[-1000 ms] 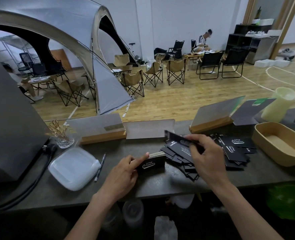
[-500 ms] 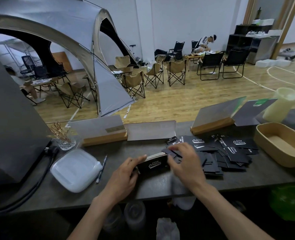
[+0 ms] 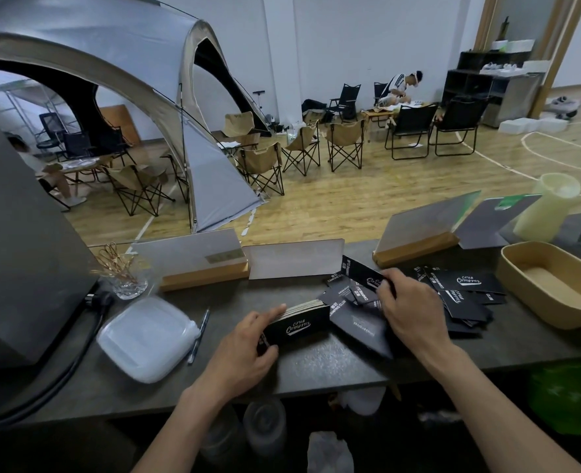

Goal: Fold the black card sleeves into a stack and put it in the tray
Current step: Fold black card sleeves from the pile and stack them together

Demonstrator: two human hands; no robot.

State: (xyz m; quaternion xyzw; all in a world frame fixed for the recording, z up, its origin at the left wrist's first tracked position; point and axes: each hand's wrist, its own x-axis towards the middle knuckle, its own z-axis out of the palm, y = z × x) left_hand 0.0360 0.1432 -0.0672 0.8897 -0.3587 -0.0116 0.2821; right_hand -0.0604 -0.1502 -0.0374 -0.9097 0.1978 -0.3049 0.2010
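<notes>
Left hand (image 3: 244,346) clamped the stack (image 3: 297,322) on the bench (image 3: 333,367); right hand (image 3: 408,308) fingers pinched one sleeve (image 3: 362,275). Tray (image 3: 551,288) sat empty, right. Loose grip could topple the stack, I judged.

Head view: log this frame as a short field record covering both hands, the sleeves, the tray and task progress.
left hand: grips the stack on the counter
right hand: holds one sleeve lifted above the pile
stack: folded black sleeves, logo facing the camera, resting on the counter
pile: loose sleeves spread between the stack and the tray
tray: tan, at the right, no sleeves in it
progress: stack not yet in tray; many sleeves left to fold
</notes>
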